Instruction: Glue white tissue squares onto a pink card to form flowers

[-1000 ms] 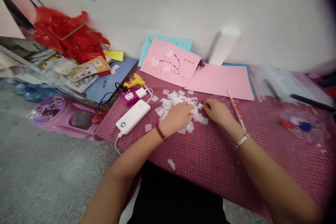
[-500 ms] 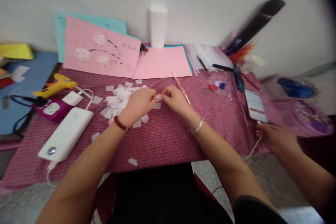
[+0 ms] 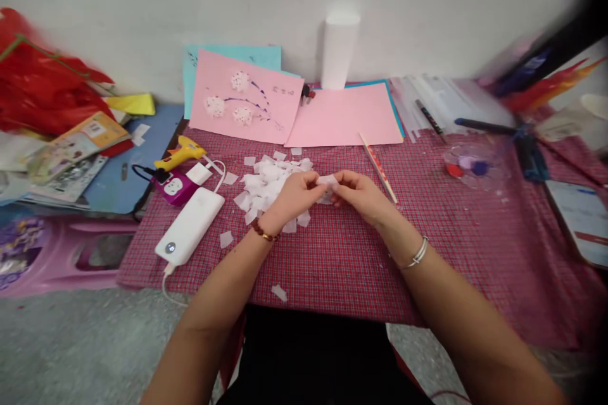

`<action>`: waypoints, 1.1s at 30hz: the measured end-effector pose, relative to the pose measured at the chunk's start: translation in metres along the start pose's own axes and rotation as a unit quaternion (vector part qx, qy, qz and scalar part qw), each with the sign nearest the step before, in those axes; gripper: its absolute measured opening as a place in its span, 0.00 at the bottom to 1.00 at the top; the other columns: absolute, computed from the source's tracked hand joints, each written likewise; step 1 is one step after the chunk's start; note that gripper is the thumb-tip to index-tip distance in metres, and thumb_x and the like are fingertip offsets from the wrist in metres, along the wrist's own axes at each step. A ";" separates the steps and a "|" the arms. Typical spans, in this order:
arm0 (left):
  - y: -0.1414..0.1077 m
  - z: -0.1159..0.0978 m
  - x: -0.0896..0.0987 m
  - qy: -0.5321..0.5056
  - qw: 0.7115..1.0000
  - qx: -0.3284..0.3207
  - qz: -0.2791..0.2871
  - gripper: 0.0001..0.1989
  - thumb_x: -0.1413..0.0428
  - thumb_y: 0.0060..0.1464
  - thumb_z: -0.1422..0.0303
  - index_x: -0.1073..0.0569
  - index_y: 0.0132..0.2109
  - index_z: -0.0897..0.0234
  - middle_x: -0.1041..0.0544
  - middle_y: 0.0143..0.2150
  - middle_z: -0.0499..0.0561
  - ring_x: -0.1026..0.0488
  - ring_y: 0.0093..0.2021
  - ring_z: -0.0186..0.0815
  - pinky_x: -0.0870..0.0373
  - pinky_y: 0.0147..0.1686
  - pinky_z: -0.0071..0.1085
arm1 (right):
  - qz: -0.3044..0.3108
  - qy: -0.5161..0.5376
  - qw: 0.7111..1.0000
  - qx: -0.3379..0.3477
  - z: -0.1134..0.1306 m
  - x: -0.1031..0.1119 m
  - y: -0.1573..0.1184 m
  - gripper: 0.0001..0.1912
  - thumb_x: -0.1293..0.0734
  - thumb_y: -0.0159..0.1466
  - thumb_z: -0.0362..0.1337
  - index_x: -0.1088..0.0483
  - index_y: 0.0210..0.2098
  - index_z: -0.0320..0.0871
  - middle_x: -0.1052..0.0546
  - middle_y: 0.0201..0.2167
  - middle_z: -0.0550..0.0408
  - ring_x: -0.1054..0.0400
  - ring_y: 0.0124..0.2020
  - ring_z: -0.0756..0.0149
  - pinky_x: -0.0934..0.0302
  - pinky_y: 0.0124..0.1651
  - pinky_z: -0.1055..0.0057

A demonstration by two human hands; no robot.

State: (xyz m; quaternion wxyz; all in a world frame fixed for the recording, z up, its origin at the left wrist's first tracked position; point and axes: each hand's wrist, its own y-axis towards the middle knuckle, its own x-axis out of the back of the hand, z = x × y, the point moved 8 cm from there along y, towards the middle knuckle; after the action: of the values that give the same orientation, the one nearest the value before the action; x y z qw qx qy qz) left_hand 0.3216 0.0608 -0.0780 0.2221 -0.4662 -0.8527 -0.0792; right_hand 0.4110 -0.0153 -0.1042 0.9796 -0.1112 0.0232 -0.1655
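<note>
Between my two hands is a small white tissue paper piece [image 3: 327, 182], pinched at both sides. My left hand [image 3: 299, 193] grips its left edge, thumb against fingers, beside a heap of white paper squares [image 3: 268, 180]. My right hand [image 3: 358, 193] pinches the right side of the same piece. A white-and-red patterned stick [image 3: 379, 168] lies on the cloth just beyond my right hand. Behind the heap leans a pink card [image 3: 247, 98] with three white puffy flowers on painted stems.
On the left lie a white power bank [image 3: 190, 228], a purple power socket [image 3: 175, 187] and a yellow glue gun [image 3: 180, 152]. A blank pink sheet [image 3: 346, 115] and a white upright container [image 3: 341, 50] stand at the back. A paint palette [image 3: 468, 168] and phone [image 3: 579, 218] are right.
The view has swung left, so things sit farther right. My hands have drawn together around the paper piece, which shows more clearly. Another person's hand by the phone has left the view.
</note>
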 end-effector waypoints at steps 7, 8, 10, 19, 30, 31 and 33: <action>-0.001 0.002 0.013 -0.046 0.994 -0.019 -0.095 0.05 0.45 0.51 0.68 0.29 0.33 0.66 0.29 0.29 0.47 0.34 0.28 0.27 0.37 0.29 0.24 | -0.045 -0.002 0.999 -0.023 -0.013 0.006 0.003 0.08 0.34 0.55 0.42 0.36 0.28 0.44 0.30 0.18 0.61 0.36 0.19 0.72 0.39 0.25 0.73; -0.003 0.000 0.021 -0.063 0.992 -0.013 -0.107 0.07 0.46 0.52 0.67 0.30 0.29 0.66 0.30 0.26 0.46 0.35 0.27 0.27 0.38 0.28 0.24 | -0.051 -0.005 0.998 -0.022 -0.014 0.010 0.003 0.08 0.34 0.55 0.42 0.36 0.28 0.44 0.30 0.18 0.61 0.37 0.19 0.73 0.40 0.25 0.73; -0.011 -0.007 0.044 -0.095 0.987 0.000 -0.130 0.10 0.45 0.53 0.65 0.31 0.27 0.66 0.31 0.23 0.45 0.36 0.25 0.26 0.38 0.25 0.24 | -0.069 -0.016 0.997 -0.012 -0.013 0.019 0.001 0.08 0.34 0.56 0.42 0.35 0.28 0.44 0.31 0.19 0.61 0.38 0.19 0.73 0.41 0.25 0.74; -0.047 -0.027 0.057 0.246 0.969 -0.016 -0.004 0.08 0.49 0.56 0.68 0.26 0.35 0.66 0.26 0.29 0.50 0.31 0.30 0.33 0.35 0.31 0.29 | -0.101 -0.197 0.974 0.054 -0.001 0.036 0.000 0.07 0.38 0.60 0.39 0.32 0.31 0.43 0.31 0.21 0.59 0.38 0.22 0.69 0.43 0.28 0.71; 0.065 -0.009 0.054 0.565 0.825 0.011 0.007 0.13 0.52 0.56 0.71 0.25 0.42 0.70 0.24 0.43 0.62 0.28 0.45 0.43 0.34 0.43 0.35 | 0.007 -0.253 0.939 0.231 0.019 -0.022 -0.005 0.10 0.40 0.58 0.28 0.30 0.37 0.43 0.25 0.37 0.52 0.31 0.41 0.63 0.38 0.47 0.64; 0.071 -0.007 0.048 0.566 0.824 0.008 0.015 0.12 0.51 0.55 0.73 0.25 0.42 0.71 0.24 0.42 0.62 0.28 0.46 0.44 0.35 0.44 0.36 | -0.005 -0.242 0.944 0.223 0.017 -0.020 -0.004 0.10 0.40 0.58 0.28 0.30 0.37 0.43 0.25 0.37 0.52 0.31 0.40 0.63 0.38 0.46 0.63; 0.076 -0.003 0.039 0.564 0.826 0.004 0.025 0.12 0.52 0.54 0.75 0.25 0.41 0.71 0.24 0.42 0.62 0.29 0.48 0.44 0.36 0.47 0.37 | -0.036 -0.232 0.951 0.202 0.012 -0.012 -0.002 0.10 0.40 0.59 0.29 0.30 0.36 0.42 0.25 0.36 0.52 0.31 0.38 0.63 0.37 0.45 0.63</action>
State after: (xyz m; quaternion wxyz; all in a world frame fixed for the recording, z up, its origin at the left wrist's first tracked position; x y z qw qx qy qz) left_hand 0.3677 0.1318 -0.0632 0.6678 -0.3606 -0.5675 -0.3194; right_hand 0.4000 -0.0111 -0.0923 0.9533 0.0528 -0.2427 -0.1719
